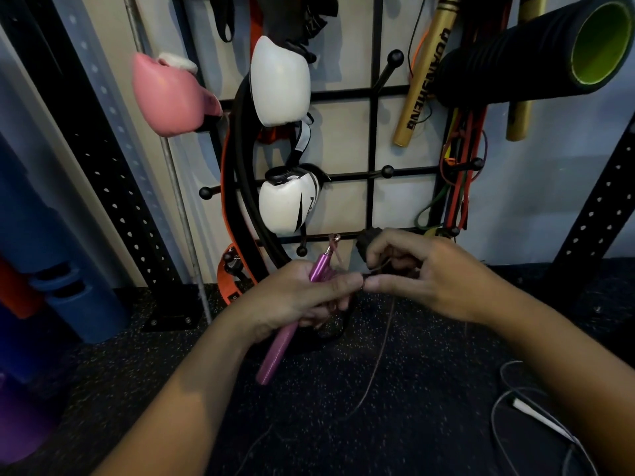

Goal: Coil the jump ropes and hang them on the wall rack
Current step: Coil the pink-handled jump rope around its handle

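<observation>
Below the wall rack (374,132), left hand (295,297) gripped the pink handle (285,334), right hand (422,273) pinched its thin cord (381,352) — coiling under way; next, gather more loops.

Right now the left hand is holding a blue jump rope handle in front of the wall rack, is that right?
Not quite. The head view shows the left hand holding a pink jump rope handle, not a blue one, in front of the wall rack.
</observation>
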Demonstrator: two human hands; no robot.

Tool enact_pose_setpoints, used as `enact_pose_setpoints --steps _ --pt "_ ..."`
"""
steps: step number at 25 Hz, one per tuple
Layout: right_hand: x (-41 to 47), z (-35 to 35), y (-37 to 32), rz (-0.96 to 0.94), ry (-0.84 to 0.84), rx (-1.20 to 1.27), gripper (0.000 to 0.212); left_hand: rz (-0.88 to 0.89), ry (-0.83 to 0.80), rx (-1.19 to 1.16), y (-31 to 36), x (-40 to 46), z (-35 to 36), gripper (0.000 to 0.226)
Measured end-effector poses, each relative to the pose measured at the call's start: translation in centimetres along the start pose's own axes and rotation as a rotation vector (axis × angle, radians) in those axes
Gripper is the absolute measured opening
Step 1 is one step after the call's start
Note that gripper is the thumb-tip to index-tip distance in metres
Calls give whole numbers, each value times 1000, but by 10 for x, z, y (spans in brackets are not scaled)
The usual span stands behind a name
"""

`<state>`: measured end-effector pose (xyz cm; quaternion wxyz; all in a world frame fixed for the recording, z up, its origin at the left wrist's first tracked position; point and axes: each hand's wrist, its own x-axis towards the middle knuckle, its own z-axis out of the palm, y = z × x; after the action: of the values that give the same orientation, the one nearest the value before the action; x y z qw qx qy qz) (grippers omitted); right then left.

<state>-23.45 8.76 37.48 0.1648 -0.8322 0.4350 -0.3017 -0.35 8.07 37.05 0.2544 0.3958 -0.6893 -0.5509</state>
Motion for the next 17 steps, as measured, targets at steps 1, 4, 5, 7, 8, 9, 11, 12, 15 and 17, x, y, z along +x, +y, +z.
enact_pose_setpoints --steps 1,4,5,7,8,9,11,12,15,17 --pt "0 -1 1 -26 19 -36 39 9 1 -13 -2 0 -2 35" --pt "-1 -15 7 -11 159 -208 37 0 -1 38 -7 -1 -10 38" --pt "-3 -20 11 12 203 -210 34 -9 -18 69 -7 -1 -13 38" --pt "-4 -26 16 33 247 -177 28 -25 -80 99 -4 -3 -15 34" --pt "-4 -25 16 39 240 -164 28 -28 -111 94 -3 -4 -14 32" --pt "-3 -22 17 39 223 -154 31 -26 -131 70 -2 -5 -12 32" --pt "-1 -16 15 46 169 -89 40 -2 -126 -54 -4 -5 -7 34" --pt "-1 -15 14 52 138 -27 41 24 -113 -141 -5 -4 -7 34" --pt "-3 -14 16 46 59 148 36 96 -68 -346 -5 -2 -11 32" --pt "-2 -8 16 21 47 144 32 122 -34 -371 -4 -2 -13 33"
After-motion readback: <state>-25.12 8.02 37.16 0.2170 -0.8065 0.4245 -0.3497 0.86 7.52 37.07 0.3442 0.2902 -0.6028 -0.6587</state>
